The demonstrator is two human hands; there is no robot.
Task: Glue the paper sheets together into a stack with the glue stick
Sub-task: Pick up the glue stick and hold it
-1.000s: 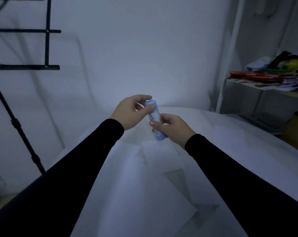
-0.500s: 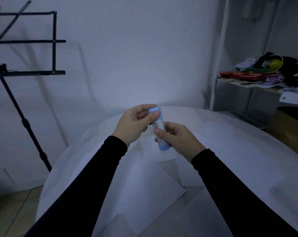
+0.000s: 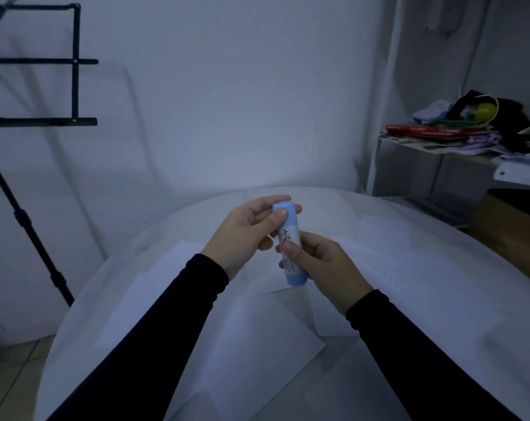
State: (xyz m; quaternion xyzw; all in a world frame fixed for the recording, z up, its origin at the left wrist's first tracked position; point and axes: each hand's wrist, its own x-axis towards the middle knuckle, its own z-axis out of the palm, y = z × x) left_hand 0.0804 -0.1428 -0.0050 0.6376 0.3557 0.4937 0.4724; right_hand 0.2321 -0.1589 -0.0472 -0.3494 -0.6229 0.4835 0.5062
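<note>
So the blue glue stick (image 3: 289,244) is up in the air over the round white table (image 3: 439,268), standing nearly upright with its cap end tipped toward 11 o'clock. My right hand (image 3: 321,268) has the lower body, thumb curled across the label and fingers wrapped behind, so the base sticks out below the grip at about 6 o'clock. My left hand (image 3: 251,229) pinches the cap end, thumb on the front, fingers curled round the back. Loose paper sheets (image 3: 227,344) lie scattered and overlapping underneath. Black music stand (image 3: 45,120) at 10 o'clock, cluttered shelf (image 3: 439,138) at 2 o'clock.
</note>
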